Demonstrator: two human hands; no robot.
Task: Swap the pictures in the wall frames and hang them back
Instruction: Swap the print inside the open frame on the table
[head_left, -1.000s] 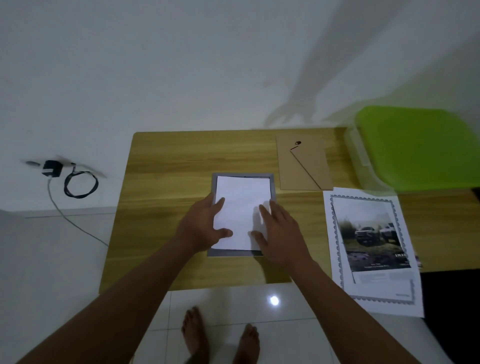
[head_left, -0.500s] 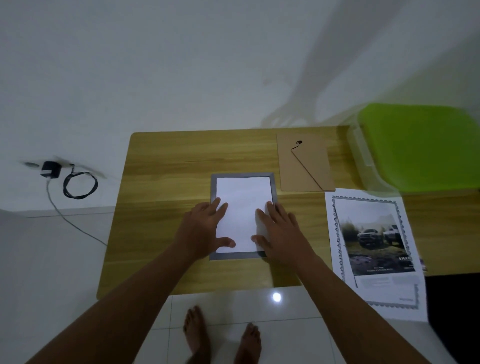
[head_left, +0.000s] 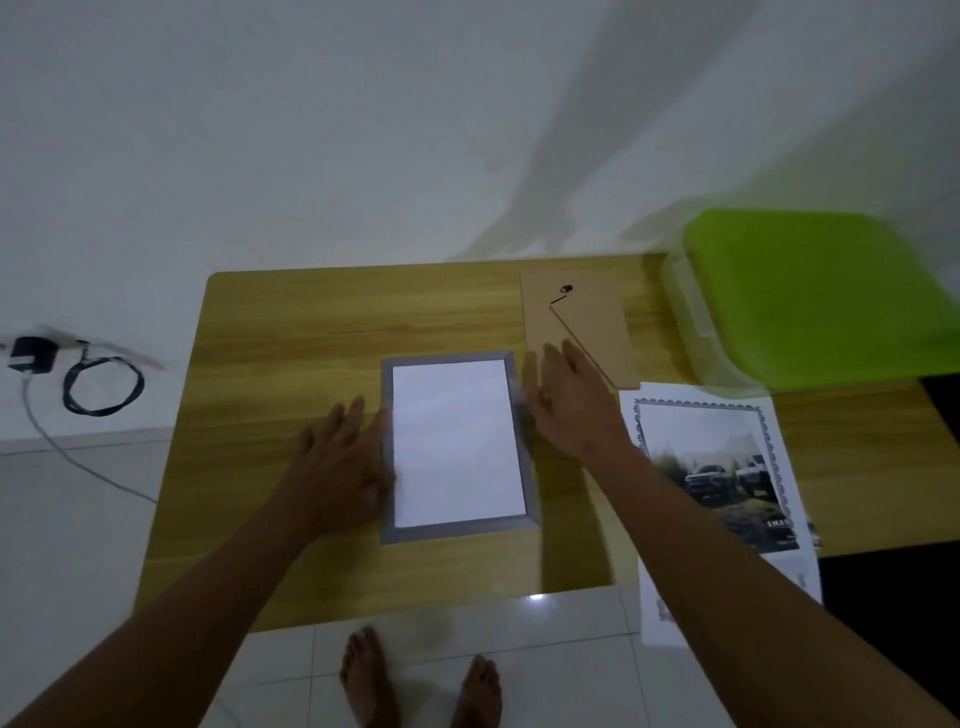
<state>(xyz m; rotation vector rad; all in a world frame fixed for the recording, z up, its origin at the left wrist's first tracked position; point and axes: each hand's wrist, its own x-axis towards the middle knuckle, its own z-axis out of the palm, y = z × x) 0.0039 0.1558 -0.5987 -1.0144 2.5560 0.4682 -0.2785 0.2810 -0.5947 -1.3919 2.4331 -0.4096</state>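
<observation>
The left hand (head_left: 345, 460) lies flat, fingers straight, touching the left edge of the grey picture frame (head_left: 457, 532). The frame lies between the hands and holds a white sheet (head_left: 454, 441). The right hand (head_left: 571, 410) is blurred, with its fingers spread and reaching onto the brown backing board (head_left: 587, 322). A truck print (head_left: 722, 467) lies just right of that wrist.

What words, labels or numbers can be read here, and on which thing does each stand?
"SMA": the start of a white word on the white printed sheet with the truck photo; the rest is blurred.
Small print lower on that sheet: too blurred to read.
No other text shows.
</observation>
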